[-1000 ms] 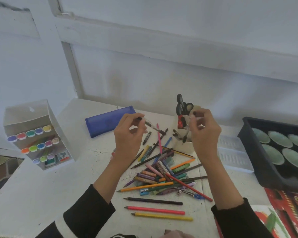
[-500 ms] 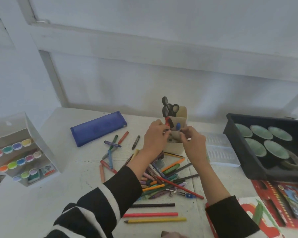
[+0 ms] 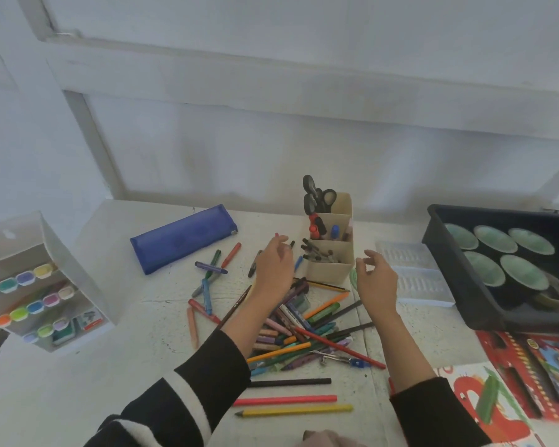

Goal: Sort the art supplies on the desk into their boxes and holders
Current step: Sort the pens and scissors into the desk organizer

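Observation:
A heap of coloured pencils, crayons and pens lies mid-desk. Behind it stands a beige desk organiser with black scissors in its back cell and dark pens in its front cell. My left hand hovers just left of the organiser, fingers relaxed, holding nothing. My right hand hovers just right of it, fingers spread and empty. A blue pencil case lies at the back left. Black, pink and yellow pencils lie in a row near the front edge.
A white marker rack with pastel markers stands at the left. A black tray of green-lidded paint pots sits at the right, with a clear plastic lid beside it. Red pencil boxes and a painted sheet lie front right.
Both hands held pens over the organiser, lowered them into its front cell, and have now let go and drawn apart to either side of it.

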`<state>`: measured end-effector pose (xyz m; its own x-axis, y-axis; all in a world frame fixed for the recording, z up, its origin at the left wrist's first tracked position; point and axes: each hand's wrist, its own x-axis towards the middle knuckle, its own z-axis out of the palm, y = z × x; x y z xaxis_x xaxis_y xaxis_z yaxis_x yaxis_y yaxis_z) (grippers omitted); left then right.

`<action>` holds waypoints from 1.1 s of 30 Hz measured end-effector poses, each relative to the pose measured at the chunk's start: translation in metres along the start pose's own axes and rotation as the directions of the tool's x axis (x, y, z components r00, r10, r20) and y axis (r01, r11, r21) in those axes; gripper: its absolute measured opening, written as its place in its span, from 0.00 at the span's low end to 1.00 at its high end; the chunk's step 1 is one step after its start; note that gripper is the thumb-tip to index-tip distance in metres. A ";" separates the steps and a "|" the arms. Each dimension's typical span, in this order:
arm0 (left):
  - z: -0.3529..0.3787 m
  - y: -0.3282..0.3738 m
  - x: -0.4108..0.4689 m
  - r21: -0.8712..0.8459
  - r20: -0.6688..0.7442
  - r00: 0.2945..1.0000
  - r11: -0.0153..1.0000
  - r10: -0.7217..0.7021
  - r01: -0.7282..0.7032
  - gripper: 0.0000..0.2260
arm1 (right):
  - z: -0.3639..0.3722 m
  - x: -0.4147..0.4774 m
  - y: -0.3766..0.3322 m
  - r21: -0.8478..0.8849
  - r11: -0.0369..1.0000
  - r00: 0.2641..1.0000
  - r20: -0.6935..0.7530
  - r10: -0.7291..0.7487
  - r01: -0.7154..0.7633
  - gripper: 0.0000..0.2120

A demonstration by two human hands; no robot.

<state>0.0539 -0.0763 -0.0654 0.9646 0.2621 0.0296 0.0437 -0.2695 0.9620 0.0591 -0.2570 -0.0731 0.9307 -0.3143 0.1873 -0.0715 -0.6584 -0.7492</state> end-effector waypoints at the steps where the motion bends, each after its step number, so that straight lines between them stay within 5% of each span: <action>1: 0.004 -0.003 0.000 -0.017 0.082 0.995 0.998 -0.062 0.064 0.14 | 0.002 0.000 0.003 0.009 0.999 0.997 0.065 0.032 -0.033 0.16; 4: 0.017 -0.007 0.000 -0.086 0.263 0.956 0.984 -0.132 0.159 0.15 | 0.010 0.000 0.006 0.102 0.991 0.983 0.169 0.070 -0.088 0.15; 12: 0.025 -0.010 0.007 -0.123 0.416 0.890 0.959 -0.185 0.257 0.31 | 0.011 0.009 0.006 0.206 0.968 0.982 0.150 0.114 -0.144 0.14; 19: 0.023 -0.003 0.005 -0.077 0.321 0.932 0.976 -0.167 0.201 0.18 | 0.003 0.007 0.008 0.278 0.940 0.968 0.207 0.144 -0.199 0.15; 26: 0.026 0.017 -0.036 -0.172 -0.124 0.990 0.984 -0.060 0.038 0.17 | -0.033 -0.022 0.018 0.332 0.913 0.966 0.183 0.183 -0.236 0.08; 33: 0.073 0.020 -0.083 -0.039 0.095 0.968 0.972 0.232 -0.230 0.11 | -0.102 -0.061 0.057 0.332 0.908 0.966 0.101 0.237 -0.257 0.09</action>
<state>-0.0058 -0.1714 -0.0682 0.9686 0.1028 0.2263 -0.1892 -0.2859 0.9394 -0.0386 -0.3448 -0.0626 0.9187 -0.3902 -0.0607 -0.1851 -0.2896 -0.9391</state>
